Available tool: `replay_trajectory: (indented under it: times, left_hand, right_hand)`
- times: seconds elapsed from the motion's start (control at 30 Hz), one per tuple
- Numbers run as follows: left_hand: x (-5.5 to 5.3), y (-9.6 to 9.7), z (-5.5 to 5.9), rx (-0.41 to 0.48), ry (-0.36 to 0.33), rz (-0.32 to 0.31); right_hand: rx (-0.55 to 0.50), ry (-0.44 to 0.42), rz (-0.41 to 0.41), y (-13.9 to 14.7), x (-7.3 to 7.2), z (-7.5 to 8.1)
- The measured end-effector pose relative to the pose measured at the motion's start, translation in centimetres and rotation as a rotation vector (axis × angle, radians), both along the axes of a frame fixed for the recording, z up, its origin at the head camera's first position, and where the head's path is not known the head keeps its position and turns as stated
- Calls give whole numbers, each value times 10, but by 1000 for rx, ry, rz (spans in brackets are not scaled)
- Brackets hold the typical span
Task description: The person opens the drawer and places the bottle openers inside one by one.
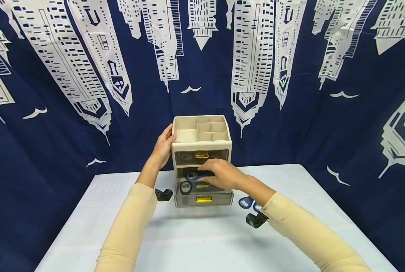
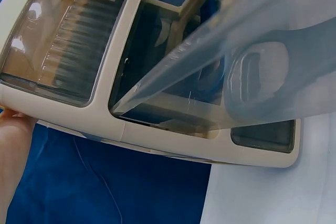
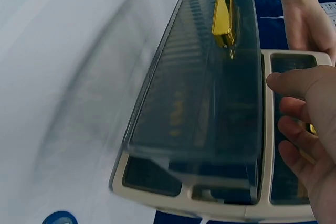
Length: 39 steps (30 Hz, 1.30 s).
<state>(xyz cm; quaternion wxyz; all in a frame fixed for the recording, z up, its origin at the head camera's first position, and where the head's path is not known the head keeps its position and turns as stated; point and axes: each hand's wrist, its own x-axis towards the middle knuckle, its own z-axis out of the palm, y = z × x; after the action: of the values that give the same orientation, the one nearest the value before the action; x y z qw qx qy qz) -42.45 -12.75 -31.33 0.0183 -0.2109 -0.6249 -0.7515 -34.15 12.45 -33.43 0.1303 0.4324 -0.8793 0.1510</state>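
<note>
A cream drawer organizer [image 1: 202,145] stands on the table, its lower clear drawer [image 1: 185,202] pulled out. My left hand [image 1: 162,147] grips the organizer's left side, thumb over the upper rim and fingers along the outer wall. Over the pulled-out drawer is my right hand [image 1: 224,174], fingers loosely bent and thumb apart from them; in the right wrist view nothing shows between them. Inside the drawer lie a thing with a blue loop handle [image 1: 193,177], its shaft running toward the right thumb, and a black loop handle [image 1: 185,187]. Their far ends are hidden.
The upper drawer [image 1: 185,157], with a gold handle, is closed. Divided compartments [image 1: 211,128] form the organizer's top. Blue-handled scissors [image 1: 245,203] lie on the white table to the right, partly behind the right forearm. A dark blue patterned curtain [image 1: 202,83] hangs behind.
</note>
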Motion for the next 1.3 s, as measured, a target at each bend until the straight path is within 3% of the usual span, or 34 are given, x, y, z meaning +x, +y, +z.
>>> replay_trajectory:
  times: [0.37, 0.7, 1.3]
  left_hand:
    - [-2, -1, -2, -6, 1, 4]
    - [-1, 0, -1, -7, -3, 4]
    - [0, 0, 0, 1, -13, 1]
  right_hand:
    - [-58, -6, -13, 34, 4, 2]
    - [-83, -16, -87, 65, 9, 0]
    - [-177, -45, -233, 131, 14, -26]
